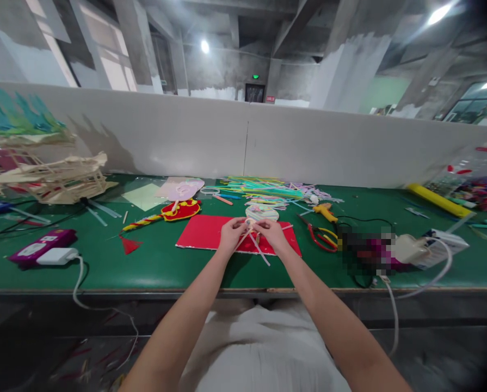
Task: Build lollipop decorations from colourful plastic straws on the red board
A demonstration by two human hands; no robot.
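Observation:
Over a red board (198,231), a round, fan-like piece of pastel strips (263,213) is pinched at its near edge between my two hands. My left hand (232,234) closes its fingertips on the left of that edge. Close beside it, my right hand (270,234) has its thumb and fingers pressed together on the right side. Loose pale strips (261,251) spread from between the hands toward me. My fingers hide the spot where they join the piece.
Pliers (322,238) and an orange glue gun (325,212) lie to the right. Behind are many coloured strips (267,188). At left are a red-and-yellow fan (182,210), a purple power strip (43,247) with a white cord, and a wooden stick model (59,179).

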